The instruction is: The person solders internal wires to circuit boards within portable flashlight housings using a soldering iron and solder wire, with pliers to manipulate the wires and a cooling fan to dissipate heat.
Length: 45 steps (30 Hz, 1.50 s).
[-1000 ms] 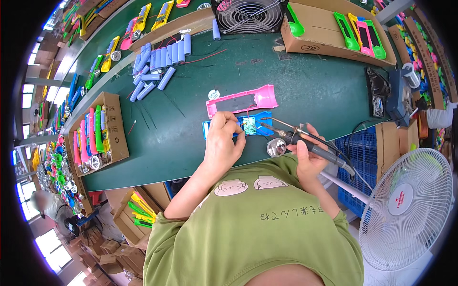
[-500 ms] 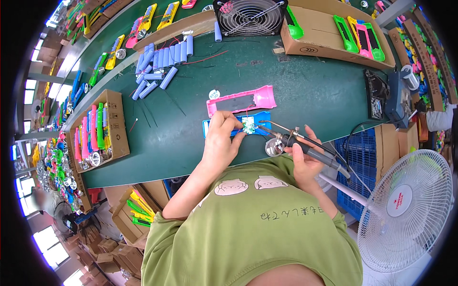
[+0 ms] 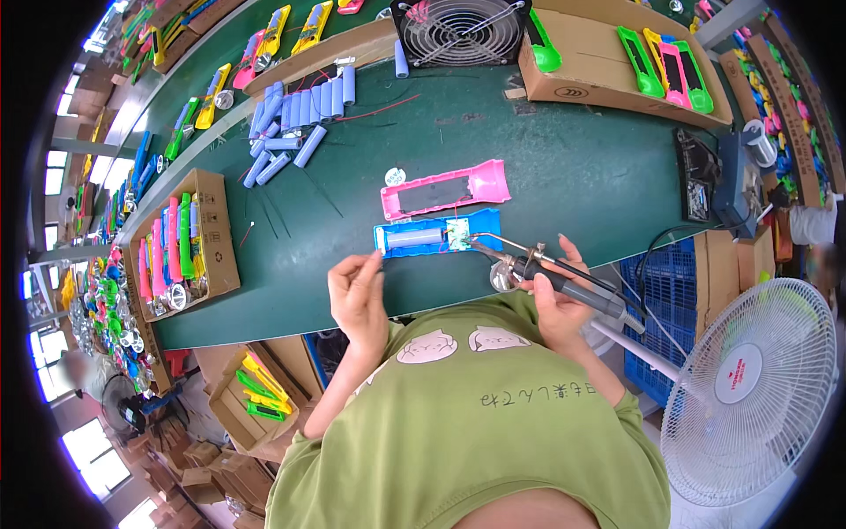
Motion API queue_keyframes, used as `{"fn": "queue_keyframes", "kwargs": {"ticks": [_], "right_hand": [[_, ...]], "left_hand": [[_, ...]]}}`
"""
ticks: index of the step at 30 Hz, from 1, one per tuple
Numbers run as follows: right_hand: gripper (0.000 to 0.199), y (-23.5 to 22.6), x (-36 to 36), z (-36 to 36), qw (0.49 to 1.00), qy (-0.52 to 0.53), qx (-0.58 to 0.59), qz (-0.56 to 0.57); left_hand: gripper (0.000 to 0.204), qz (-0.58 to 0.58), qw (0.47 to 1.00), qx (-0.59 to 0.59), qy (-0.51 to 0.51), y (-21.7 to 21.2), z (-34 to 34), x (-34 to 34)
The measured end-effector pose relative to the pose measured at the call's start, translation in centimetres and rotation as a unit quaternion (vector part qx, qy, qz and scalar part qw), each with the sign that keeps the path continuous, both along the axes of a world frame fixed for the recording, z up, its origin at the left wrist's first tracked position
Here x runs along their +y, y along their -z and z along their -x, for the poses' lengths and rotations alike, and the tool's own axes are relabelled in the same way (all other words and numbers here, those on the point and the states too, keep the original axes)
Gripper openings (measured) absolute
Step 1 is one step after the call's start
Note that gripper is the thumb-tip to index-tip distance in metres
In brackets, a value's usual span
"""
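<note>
Cardboard box (image 3: 211, 231) of bright plastic shells sits well out to the left of my left hand (image 3: 357, 295), with blue cylindrical cells (image 3: 295, 123) scattered farther up the green bench (image 3: 573, 167). My left hand hovers just below the blue shell's (image 3: 436, 238) left end, thumb and fingertips pinched together on something too thin to make out. That shell holds a cell and a small circuit board (image 3: 457, 234); a pink shell (image 3: 445, 188) lies just beyond. My right hand (image 3: 560, 304) grips the soldering iron (image 3: 538, 264), its tip at the board.
</note>
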State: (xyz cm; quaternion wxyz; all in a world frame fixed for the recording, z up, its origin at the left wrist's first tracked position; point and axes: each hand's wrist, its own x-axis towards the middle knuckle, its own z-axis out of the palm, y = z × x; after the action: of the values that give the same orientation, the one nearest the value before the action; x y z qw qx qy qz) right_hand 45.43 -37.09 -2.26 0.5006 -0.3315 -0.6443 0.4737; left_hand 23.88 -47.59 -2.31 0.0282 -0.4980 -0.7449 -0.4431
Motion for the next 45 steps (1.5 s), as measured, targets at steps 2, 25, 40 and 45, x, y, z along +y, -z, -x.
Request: {"fn": "queue_keyframes", "kwargs": {"ticks": [2,25,40,45], "right_hand": [[0.023,-0.1,0.0,-0.1,1.000,-0.001,-0.009,-0.001],[0.022,0.0,0.2,-0.3,0.997,0.002,-0.053,-0.049],[0.020,0.2,0.1,0.0,0.999,0.010,-0.042,-0.033],[0.020,0.5,0.3,0.1,0.998,0.002,-0.048,-0.047]], "left_hand": [[0.033,-0.060,0.991,0.090,0.079,-1.0,-0.2,1.8],[0.029,0.031,0.934,0.247,0.258,-0.8,-0.9,5.3],[0.026,0.053,0.937,0.228,0.258,-0.9,-1.2,5.5],[0.025,0.065,0.937,0.229,0.255,-1.1,-1.3,5.4]]}}
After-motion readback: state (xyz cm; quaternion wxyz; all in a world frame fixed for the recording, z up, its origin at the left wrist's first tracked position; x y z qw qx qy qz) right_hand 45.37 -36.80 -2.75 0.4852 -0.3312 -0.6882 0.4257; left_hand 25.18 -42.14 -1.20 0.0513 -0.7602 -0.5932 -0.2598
